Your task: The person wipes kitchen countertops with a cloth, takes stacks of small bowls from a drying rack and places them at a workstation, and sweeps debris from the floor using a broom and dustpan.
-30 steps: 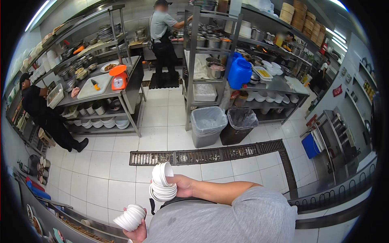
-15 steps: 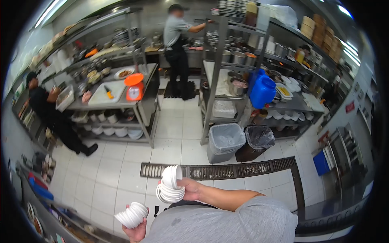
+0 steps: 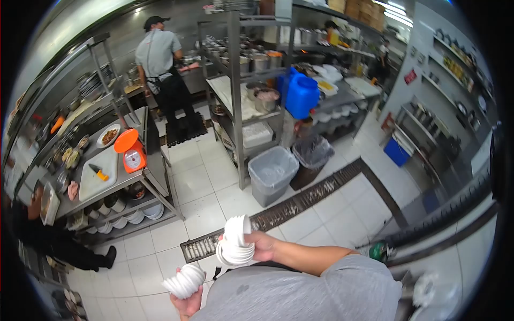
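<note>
In my left hand (image 3: 188, 306) is a stack of small white bowls (image 3: 184, 281), nested and tilted on their side at the lower middle of the head view. My right hand (image 3: 262, 246) grips more white bowls (image 3: 234, 250); some are nested low in a stack and others stand sideways on top. Both hands are closed round their stacks in front of my grey shirt, a little apart from each other. Most of the fingers are hidden behind the bowls.
Ahead stand a grey bin (image 3: 273, 174) and a dark bin (image 3: 312, 155), by a floor drain grate (image 3: 300, 202). A steel table at left holds an orange scale (image 3: 131, 152) and a knife (image 3: 98, 172). One person (image 3: 160, 59) stands at the back, another (image 3: 43, 235) at left.
My view has swung to the right, so the room's things shift leftward. Both stacks of bowls stay in my hands. The person at the back has lowered an arm from the shelf.
</note>
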Motion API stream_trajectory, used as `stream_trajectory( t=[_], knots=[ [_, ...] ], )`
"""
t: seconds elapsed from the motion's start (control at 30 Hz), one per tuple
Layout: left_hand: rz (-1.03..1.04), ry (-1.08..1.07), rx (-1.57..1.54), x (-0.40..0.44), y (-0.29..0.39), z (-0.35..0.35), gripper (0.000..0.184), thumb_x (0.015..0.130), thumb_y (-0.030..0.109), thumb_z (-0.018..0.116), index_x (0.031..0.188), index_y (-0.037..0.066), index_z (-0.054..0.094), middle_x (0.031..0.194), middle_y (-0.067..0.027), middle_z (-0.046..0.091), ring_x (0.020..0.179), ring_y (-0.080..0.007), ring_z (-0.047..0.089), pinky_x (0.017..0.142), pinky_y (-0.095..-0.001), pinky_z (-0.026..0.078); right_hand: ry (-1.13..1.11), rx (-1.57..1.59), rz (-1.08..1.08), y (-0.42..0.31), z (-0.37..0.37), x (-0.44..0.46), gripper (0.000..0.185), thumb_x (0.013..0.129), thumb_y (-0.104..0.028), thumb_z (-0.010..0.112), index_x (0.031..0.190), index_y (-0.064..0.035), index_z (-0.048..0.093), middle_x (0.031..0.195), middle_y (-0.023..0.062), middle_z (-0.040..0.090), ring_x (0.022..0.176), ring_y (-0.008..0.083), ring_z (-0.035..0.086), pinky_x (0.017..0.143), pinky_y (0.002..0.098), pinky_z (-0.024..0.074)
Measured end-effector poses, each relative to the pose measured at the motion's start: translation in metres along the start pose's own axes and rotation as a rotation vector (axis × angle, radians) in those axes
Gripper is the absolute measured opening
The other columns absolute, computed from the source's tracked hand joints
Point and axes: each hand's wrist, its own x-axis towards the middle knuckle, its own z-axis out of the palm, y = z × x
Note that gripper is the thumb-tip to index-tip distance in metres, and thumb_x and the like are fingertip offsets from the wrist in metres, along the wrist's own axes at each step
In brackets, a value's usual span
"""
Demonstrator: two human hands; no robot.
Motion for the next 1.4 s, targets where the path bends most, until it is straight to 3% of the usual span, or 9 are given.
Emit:
stream_trajectory(
  t=[0.2,0.33,0.43,0.5,0.6,0.9,1.1,1.3,1.4],
  knots=[
    [-0.393,-0.071,0.259,0.049,0.089,-0.013,0.062,0.079,0.032,0.055,0.138,0.023,0.038,0.137,-0.0100,0.043,0.123,-0.0453,0.042,0.083,-0.0534,0.053,0.234,0.039,-0.401,0.084,0.039,-0.015,0.061,0.075,-0.031,0.074,0.125,-0.0078,0.049,0.129,0.0076,0.051,0.113,0.0267,0.055,0.089,0.0493,0.0510],
    [-0.730,-0.093,0.379,0.069,0.121,-0.010,0.057,0.082,0.026,0.051,0.137,0.021,0.041,0.133,-0.0114,0.048,0.118,-0.0374,0.050,0.086,-0.0547,0.051,0.337,0.169,-0.656,0.156,0.065,-0.044,0.061,0.077,-0.029,0.073,0.126,-0.0034,0.048,0.127,0.0086,0.054,0.114,0.0243,0.055,0.098,0.0401,0.0457],
    [-0.983,-0.190,0.526,0.072,0.110,-0.005,0.055,0.084,0.025,0.048,0.138,0.022,0.040,0.133,-0.0103,0.049,0.116,-0.0361,0.052,0.088,-0.0542,0.050,0.479,0.189,-0.862,0.215,0.086,-0.072,0.058,0.075,-0.030,0.074,0.124,-0.0089,0.051,0.130,0.0068,0.051,0.114,0.0273,0.054,0.088,0.0511,0.0513],
    [-1.064,-0.194,0.527,0.067,0.089,-0.003,0.069,0.074,0.024,0.055,0.140,0.020,0.036,0.130,-0.0115,0.050,0.116,-0.0376,0.052,0.086,-0.0552,0.051,0.519,0.177,-1.031,0.259,0.098,-0.090,0.062,0.077,-0.031,0.072,0.127,-0.0033,0.049,0.125,0.0094,0.055,0.112,0.0258,0.056,0.091,0.0468,0.0497],
    [-1.337,-0.275,0.606,0.057,0.044,0.004,0.065,0.079,0.025,0.050,0.142,0.022,0.033,0.134,-0.0101,0.048,0.117,-0.0359,0.052,0.085,-0.0549,0.051,0.666,0.247,-1.299,0.320,0.127,-0.112,0.061,0.078,-0.029,0.072,0.127,-0.0014,0.048,0.123,0.0104,0.056,0.112,0.0245,0.056,0.094,0.0433,0.0475],
    [-1.833,-0.587,0.759,-0.055,-0.057,0.033,0.058,0.084,0.028,0.046,0.141,0.021,0.035,0.133,-0.0112,0.048,0.113,-0.0352,0.054,0.080,-0.0524,0.055,0.879,0.252,-1.946,0.501,0.208,-0.141,0.056,0.079,-0.026,0.070,0.125,-0.0030,0.049,0.123,0.0094,0.056,0.112,0.0232,0.056,0.096,0.0419,0.0468],
    [-2.096,-0.755,0.899,-0.157,-0.106,0.038,0.065,0.078,0.024,0.050,0.141,0.017,0.035,0.133,-0.0122,0.047,0.118,-0.0355,0.051,0.088,-0.0534,0.050,1.021,0.260,-2.288,0.602,0.265,-0.125,0.053,0.082,-0.027,0.069,0.124,-0.0013,0.049,0.119,0.0102,0.058,0.107,0.0236,0.059,0.093,0.0405,0.0485],
    [-2.633,-1.140,1.013,-0.312,-0.154,-0.009,0.073,0.071,0.022,0.063,0.138,0.009,0.037,0.132,-0.0159,0.047,0.117,-0.0355,0.051,0.092,-0.0522,0.048,1.207,0.397,-2.504,0.711,0.271,-0.119,0.054,0.076,-0.026,0.072,0.121,-0.0041,0.052,0.123,0.0105,0.055,0.106,0.0270,0.059,0.086,0.0473,0.0524],
    [-2.989,-1.257,1.112,-0.388,-0.166,-0.045,0.074,0.068,0.018,0.069,0.136,0.009,0.040,0.128,-0.0139,0.051,0.114,-0.0337,0.053,0.094,-0.0502,0.046,1.422,0.580,-2.609,0.758,0.280,-0.115,0.057,0.074,-0.024,0.075,0.121,-0.0014,0.051,0.117,0.0107,0.058,0.106,0.0253,0.059,0.091,0.0397,0.0495]
  ],
)
